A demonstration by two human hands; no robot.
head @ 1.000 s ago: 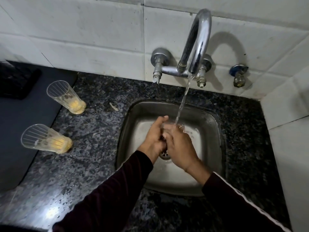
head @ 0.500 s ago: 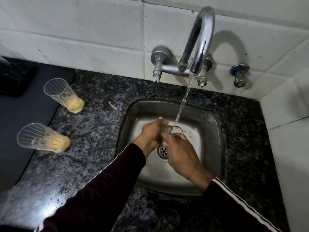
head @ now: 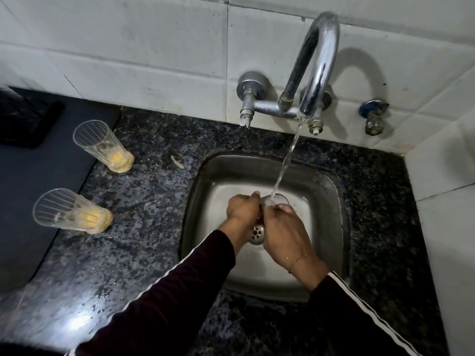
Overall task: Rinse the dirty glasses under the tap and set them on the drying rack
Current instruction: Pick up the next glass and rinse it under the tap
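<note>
Gripping a glass (head: 276, 200) between them over the drain (head: 257, 232), the left hand (head: 243, 209) and right hand (head: 284, 233) have lowered it a little since a second ago; its mouth now sits squarely under the stream from the tap (head: 317, 62), so rinsing looks under way. Left of the drain, two dirty glasses (head: 102, 147) wait unmoved on the counter (head: 154, 201); no drying rack is clearly visible.

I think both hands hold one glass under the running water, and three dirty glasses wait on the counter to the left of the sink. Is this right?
Not quite: only two dirty glasses wait on the counter, as the head view shows. The rest holds: the left hand and right hand hold one glass under the running water.
</note>
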